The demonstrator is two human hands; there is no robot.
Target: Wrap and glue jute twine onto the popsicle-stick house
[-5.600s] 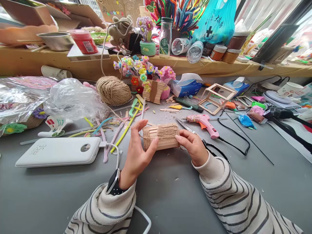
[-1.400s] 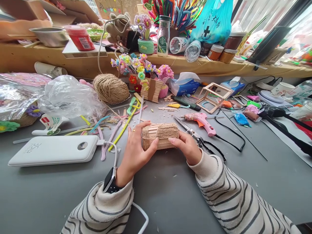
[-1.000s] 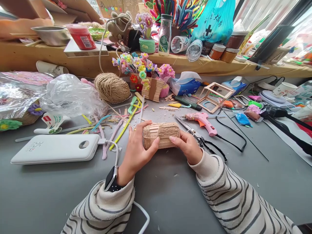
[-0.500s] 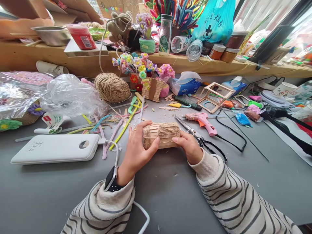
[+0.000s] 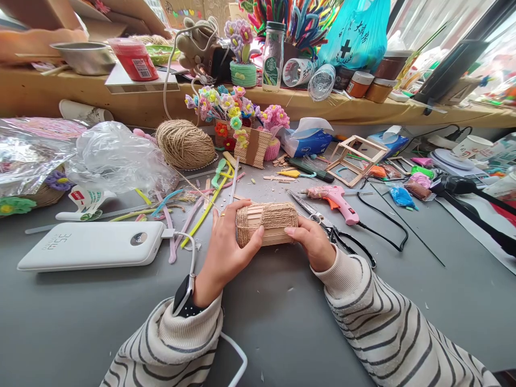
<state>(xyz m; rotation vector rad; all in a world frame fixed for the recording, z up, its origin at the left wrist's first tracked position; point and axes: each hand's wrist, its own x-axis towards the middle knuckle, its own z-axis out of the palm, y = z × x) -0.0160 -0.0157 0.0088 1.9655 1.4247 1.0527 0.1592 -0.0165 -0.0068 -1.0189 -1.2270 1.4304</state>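
Between my two hands is a small box of wooden sticks (image 5: 278,237), partly wrapped in jute twine (image 5: 279,216). My left hand (image 5: 229,244) grips its left end, thumb on the near face and fingers behind. At the right end, my right hand (image 5: 312,241) pinches it with the thumb on the front; its other fingers are mostly hidden. Bare sticks show between the twine bands. A strand of twine runs from near my left fingers back to the ball of jute twine (image 5: 185,144).
Scissors (image 5: 318,215) and a pink glue gun (image 5: 336,201) lie just beyond my right hand. A white power bank (image 5: 92,244) is at left, its cable running past my left wrist. Behind stand a stick frame (image 5: 357,156), pipe-cleaner flowers (image 5: 231,110) and a blue tissue pack (image 5: 308,137).
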